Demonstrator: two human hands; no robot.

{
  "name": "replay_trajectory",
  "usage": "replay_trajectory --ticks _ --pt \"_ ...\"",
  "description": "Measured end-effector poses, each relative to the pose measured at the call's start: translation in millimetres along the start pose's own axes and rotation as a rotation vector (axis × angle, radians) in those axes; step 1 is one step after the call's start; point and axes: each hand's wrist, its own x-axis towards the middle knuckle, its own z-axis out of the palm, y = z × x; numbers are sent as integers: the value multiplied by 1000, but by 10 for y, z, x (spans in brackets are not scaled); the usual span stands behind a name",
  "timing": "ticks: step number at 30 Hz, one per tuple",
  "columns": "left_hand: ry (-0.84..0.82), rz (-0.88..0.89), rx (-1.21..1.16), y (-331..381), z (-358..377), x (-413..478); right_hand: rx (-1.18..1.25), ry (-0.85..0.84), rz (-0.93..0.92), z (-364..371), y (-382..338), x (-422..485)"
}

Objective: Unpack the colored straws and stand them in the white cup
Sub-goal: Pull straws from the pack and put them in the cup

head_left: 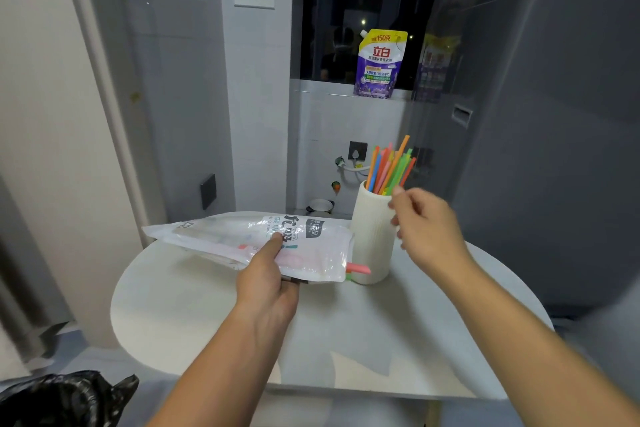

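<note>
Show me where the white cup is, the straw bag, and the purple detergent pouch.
white cup [372,239]: head view, on its ribbed side wall.
straw bag [311,246]: head view, on the clear plastic near its open end.
purple detergent pouch [379,66]: head view, on the front label, up on the window ledge.

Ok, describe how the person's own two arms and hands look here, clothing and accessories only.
Both forearms enter from the bottom edge and are bare as far as the frame shows: no sleeves or cuffs appear. The left hand and right hand wear no gloves, and no watch, bracelet or ring is visible on either. The right hand is slightly motion-blurred, so small details on its fingers cannot be made out.
</note>
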Motion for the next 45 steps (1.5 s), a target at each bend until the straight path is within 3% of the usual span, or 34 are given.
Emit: replay_trajectory --ticks 6,12,27,37,42,45 --pt "-18 128 51 38 53 -83 520 -313 645 279 86 -477" --pt "-150 381 250 16 157 -179 857 -360 867 462 103 -729" --pt "-320 421 413 -31 109 -209 950 -243 827 462 156 -740" --pt "-195 392 560 5 71 -186 978 -164 720 235 319 -492" --pt "-229 290 424 -15 76 -206 926 -291 682 259 327 -519" --pt "-206 245 335 2 61 -179 909 -267 656 246 319 -521"
